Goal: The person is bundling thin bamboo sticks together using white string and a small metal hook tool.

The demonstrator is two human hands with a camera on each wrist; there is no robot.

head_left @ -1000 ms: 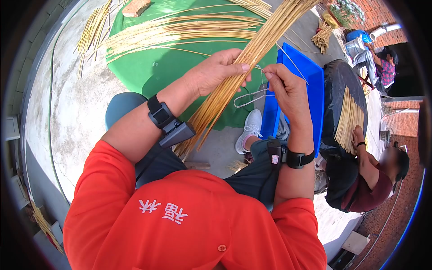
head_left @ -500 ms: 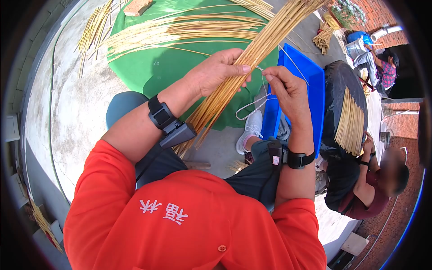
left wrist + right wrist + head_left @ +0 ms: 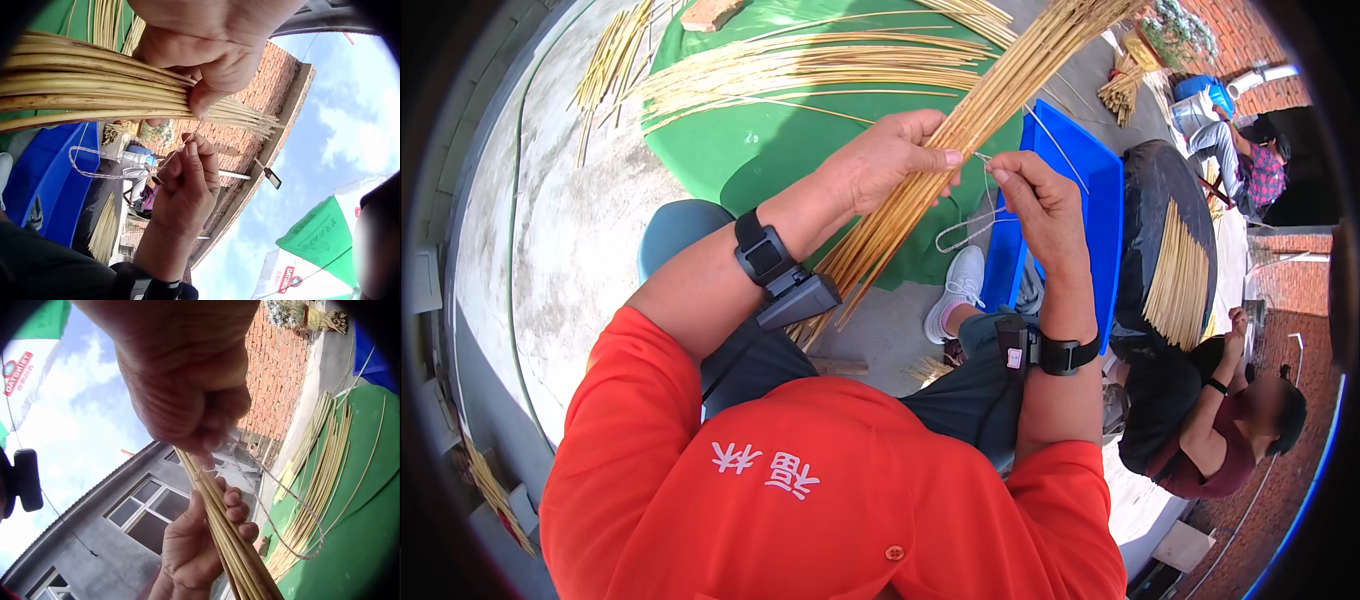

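Note:
A long bundle of thin dry stalks (image 3: 990, 105) slants across the head view, its lower ends near my knees. My left hand (image 3: 880, 165) grips it around the middle, thumb lying over the stalks. Just right of the bundle, my right hand (image 3: 1040, 205) pinches a thin twisted string (image 3: 71, 159) between thumb and index finger. From those fingertips the string runs a short way to the stalks beside my left thumb, and a loose loop of it hangs below. In the right wrist view, my right fingers partly hide where string and stalks meet.
Beyond my hands, loose stalks (image 3: 820, 75) lie on a green cloth (image 3: 730, 165), with a brick (image 3: 710, 12) at its far edge. A blue bin (image 3: 1105, 210) stands to the right. Past it, another person (image 3: 1200, 440) sits beside stalks (image 3: 1178, 280) on a black-covered surface.
Both hands and the bundle have shifted slightly right, with the grip and pinch unchanged. The string's loose loop has swung right. The other person's hands have moved away from the stalks on the black surface.

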